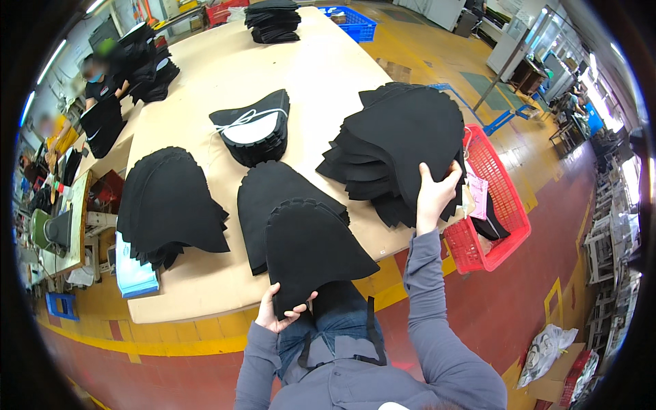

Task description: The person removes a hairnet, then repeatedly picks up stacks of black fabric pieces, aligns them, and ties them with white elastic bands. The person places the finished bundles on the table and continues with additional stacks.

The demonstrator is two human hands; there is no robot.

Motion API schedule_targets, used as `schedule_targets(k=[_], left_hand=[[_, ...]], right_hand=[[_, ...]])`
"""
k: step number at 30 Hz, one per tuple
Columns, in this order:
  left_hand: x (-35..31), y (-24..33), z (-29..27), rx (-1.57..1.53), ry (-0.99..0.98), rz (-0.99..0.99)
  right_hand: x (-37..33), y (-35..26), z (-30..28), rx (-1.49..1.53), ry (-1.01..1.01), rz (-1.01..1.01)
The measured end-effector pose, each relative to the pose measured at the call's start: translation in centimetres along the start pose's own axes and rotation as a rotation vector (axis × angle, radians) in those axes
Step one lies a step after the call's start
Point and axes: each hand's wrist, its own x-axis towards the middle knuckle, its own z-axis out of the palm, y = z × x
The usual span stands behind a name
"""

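Observation:
My left hand (279, 309) grips the lower left edge of a curved black fabric piece (314, 253), fingers on its near side. This piece has a notched rounded top and overlaps another black piece (256, 205) lying on the table. Off to the right, my right hand (437, 195) is at the near right edge of a tall, fanned-out pile of black fabric pieces (403, 137). Its thumb lies on the top piece, and its fingers curl at the edge, partly hidden.
A tied black bundle (256, 137) and another black pile (171, 201) lie on the pale table (198, 290). Light blue sheets (135, 273) sit at its left corner. A red basket (502, 178) stands against the right side. Further off are a stack (272, 20) and people.

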Motion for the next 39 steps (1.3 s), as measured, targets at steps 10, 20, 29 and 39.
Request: schedule_targets(k=[10,20,29,39], left_hand=[[-1.0,1.7,-1.0,0.227,0.1,0.065],[-0.9,1.2,-0.8,0.235,-0.041,0.074],[-0.8,0.5,1.9,0.737,0.218,0.195],[1.0,-0.5,8.5,1.453,0.327,1.006]], right_hand=[[-1.6,-9.1,-4.9,0.895,-0.64,0.348],[-13.6,1.5,-1.6,0.033,-1.23,0.093],[-12.0,-0.7,-1.4,0.315,-1.436,0.711],[-9.8,-1.0,-2.9,0.433,-1.265,0.123]])
